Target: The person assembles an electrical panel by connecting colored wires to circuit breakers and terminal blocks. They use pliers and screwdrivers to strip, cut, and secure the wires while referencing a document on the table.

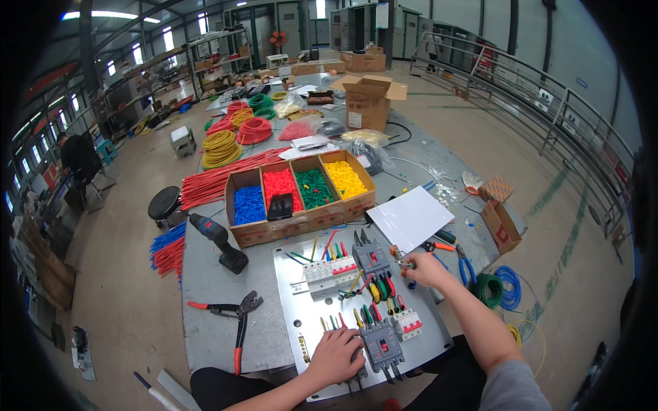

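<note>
Fitting work seems underway: the right hand (426, 270) pinches small brass-and-silver hardware (395, 252) beside a dark-grey box-shaped breaker (371, 257) on the grey rectangular metal panel (308, 310); the left hand (334, 356) lies over it, fingers bent, grip hidden. Fastening would probably demand careful alignment next.

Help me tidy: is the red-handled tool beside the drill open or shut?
Open: the tool lies with its red handles spread wide apart.

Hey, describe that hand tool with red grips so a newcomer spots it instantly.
On the gray table, find the metal panel. Left of it, this side of the drill, lies the hand tool. Unlike the drill, its two long handles spread apart, ending in red grips.
</note>
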### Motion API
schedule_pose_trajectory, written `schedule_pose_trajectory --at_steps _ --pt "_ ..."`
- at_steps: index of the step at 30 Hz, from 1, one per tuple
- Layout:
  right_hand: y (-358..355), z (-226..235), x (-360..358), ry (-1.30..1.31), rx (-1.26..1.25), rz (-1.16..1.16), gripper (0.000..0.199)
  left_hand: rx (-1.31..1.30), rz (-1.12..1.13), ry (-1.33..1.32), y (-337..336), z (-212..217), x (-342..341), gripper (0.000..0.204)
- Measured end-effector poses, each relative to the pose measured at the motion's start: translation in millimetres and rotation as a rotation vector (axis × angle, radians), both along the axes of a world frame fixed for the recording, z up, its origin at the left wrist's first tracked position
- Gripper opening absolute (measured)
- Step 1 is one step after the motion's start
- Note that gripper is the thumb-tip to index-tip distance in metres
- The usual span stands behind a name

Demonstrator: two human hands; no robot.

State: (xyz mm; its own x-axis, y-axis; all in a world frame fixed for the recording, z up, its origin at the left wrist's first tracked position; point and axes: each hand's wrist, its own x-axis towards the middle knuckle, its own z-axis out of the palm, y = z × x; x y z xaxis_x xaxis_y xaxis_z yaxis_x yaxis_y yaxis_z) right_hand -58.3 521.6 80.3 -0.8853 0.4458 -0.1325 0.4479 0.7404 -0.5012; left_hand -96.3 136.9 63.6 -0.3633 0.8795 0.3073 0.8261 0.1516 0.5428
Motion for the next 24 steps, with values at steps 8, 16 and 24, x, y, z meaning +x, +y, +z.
schedule_pose_trajectory --at_steps 8,16,24 --pt "-13 15 -5 0.013 0.002 -0.165 0.038 0.0 0.002 0.006 0 0 -1 0.015" --pt "-9 8 -2 -0.094 0.166 -0.114 0.042 -0.002 0.008 -0.005 0 -1 0 0.016" --pt "-5 9 2 -0.003 -0.006 -0.073 0.033 0.004 0.005 -0.009 3 0 0 0.018"
